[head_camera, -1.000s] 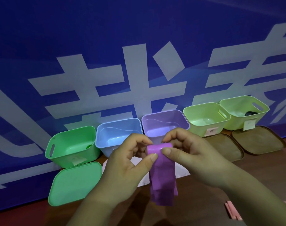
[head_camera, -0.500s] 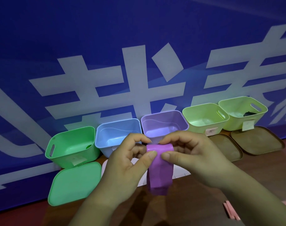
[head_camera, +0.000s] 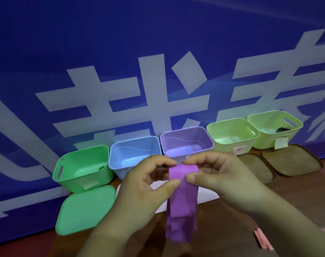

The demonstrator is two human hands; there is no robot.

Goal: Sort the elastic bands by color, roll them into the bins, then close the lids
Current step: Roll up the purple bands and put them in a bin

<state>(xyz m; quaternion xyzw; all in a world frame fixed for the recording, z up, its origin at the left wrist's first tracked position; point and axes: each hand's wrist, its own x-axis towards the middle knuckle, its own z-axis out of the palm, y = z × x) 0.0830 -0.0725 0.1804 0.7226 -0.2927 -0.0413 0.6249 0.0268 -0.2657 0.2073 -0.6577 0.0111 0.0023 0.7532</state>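
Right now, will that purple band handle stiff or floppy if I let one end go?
Probably floppy: the purple elastic band hangs limp below the left hand and right hand pinching its top. Likely light, since fingertip pinches carry it. The curled top may unroll if released.

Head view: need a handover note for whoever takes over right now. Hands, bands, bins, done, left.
Left hand and right hand: both pinch the top of the purple band; its top edge is folded over and the rest hangs down.
Five bins stand open in a row, with the purple bin right behind the hands. Green lid and two brown lids lie in front.
Done: a dark item lies in the far right bin.
Left: roll the purple band into the purple bin, sort the pink strips, close lids.
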